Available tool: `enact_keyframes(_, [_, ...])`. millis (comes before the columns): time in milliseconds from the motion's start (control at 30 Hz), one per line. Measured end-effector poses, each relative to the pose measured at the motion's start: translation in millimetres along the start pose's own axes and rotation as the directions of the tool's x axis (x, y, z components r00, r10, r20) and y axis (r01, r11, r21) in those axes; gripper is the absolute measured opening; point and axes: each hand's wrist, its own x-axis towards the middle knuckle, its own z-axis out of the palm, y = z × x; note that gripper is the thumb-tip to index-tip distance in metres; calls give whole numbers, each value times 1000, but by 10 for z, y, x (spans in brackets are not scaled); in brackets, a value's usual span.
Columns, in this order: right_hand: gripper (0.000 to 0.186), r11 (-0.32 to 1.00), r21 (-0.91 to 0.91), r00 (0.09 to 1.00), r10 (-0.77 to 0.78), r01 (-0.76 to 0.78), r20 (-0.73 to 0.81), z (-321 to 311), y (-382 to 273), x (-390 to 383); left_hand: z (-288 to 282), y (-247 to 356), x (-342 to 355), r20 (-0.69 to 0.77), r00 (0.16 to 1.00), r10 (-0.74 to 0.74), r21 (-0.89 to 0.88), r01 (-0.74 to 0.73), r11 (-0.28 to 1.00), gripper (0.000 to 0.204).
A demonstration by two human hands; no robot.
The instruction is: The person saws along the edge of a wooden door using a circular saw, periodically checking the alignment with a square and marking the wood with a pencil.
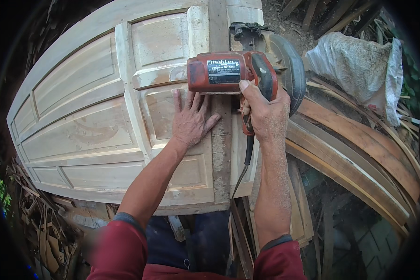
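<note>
My right hand (pixel 269 109), dusted with sawdust, is closed round the rear handle of a red circular saw (pixel 221 72). The saw stands at the right end of a pale panelled wooden door (pixel 86 128), its motor housing pointing left and its dark round guard on the right. Under the saw, a narrow worn wooden strip (pixel 221 154) runs across the door from far to near. My left hand (pixel 192 120) lies flat on the door just left of this strip, fingers spread, fingertips close to the motor housing. A black power cord (pixel 240 179) hangs from the handle toward me.
Long curved-looking boards (pixel 354 163) lie stacked to the right of the door. A dusty white sack (pixel 357 65) sits at the far right. Wood scraps (pixel 46 233) are heaped at the lower left, and more offcuts lie at the far right edge.
</note>
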Motion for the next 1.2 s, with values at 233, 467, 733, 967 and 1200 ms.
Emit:
enact_keyframes(233, [33,999,14,999,-38,38,2,39,-103,136,44,-10,2,-64,998,0,-29,-2,1000,79])
enact_keyframes(467, [33,999,-33,999,-31,32,4,22,-158,252,16,-4,20,-67,998,8,-24,-10,1000,79])
enact_keyframes(733, [31,996,-42,997,-82,82,-1,26,-169,346,14,-4,24,-83,996,14,-20,-16,1000,79])
enact_keyframes(967, [32,1000,-10,1000,-4,4,21,-15,-90,105,2,-26,-7,-42,999,2,-15,-3,1000,76])
enact_keyframes(1200, [30,999,-34,1000,7,-7,16,-113,172,-279,68,-51,-17,-120,991,50,-109,-64,992,66])
